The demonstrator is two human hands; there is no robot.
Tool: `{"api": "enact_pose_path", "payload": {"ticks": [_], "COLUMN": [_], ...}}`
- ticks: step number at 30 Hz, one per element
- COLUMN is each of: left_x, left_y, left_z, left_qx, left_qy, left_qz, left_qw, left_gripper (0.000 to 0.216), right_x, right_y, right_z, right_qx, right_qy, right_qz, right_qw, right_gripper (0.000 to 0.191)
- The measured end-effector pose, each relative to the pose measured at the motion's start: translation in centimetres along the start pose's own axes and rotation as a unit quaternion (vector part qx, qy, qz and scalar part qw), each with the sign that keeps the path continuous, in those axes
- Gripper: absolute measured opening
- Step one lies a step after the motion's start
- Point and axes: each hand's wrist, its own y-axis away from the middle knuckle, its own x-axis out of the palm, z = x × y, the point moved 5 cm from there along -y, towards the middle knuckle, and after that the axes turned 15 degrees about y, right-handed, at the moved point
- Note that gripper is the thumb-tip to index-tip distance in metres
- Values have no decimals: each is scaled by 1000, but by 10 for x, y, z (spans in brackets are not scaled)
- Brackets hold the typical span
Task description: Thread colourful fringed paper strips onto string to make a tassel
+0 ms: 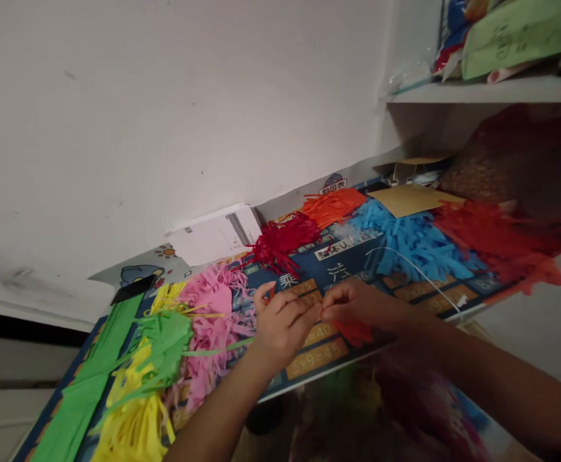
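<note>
My left hand (283,327) is closed over the printed board on the table, an orange-red bit showing beside its raised finger. Against its fingertips, my right hand (357,301) is pinched shut. A piece of orange-red fringed paper (354,332) hangs below the right fingers; the exact grip is hidden by the knuckles. Just left of my left hand lies pink fringed paper (213,321). Beyond my hands sits a dark red fringed bundle (287,240), with an orange one (333,205) behind it. Blue fringed paper (415,244) spreads beyond my right forearm.
Green paper strips (81,385) and yellow fringes (133,423) cover the left end. White cards (217,234) lean by the wall. A red fringe (496,244) and a brown paper piece (412,199) lie right, under a white shelf (492,92). A white string (419,260) crosses the blue fringes.
</note>
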Motion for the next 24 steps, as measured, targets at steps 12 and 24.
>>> {"api": "enact_pose_path", "payload": {"ticks": [12, 24], "left_x": [23, 35], "left_y": [33, 30], "left_z": [-21, -16], "left_qx": [-262, -266], "left_qy": [138, 328], "left_qz": [-114, -117], "left_qw": [948, 899], "left_gripper": [11, 9], "right_x": [51, 35], "right_y": [19, 27], "right_z": [-22, -21], "right_qx": [51, -33], "right_qy": [-327, -310], "right_qz": [-104, -208], "right_qw": [938, 927], "right_gripper": [48, 25]}}
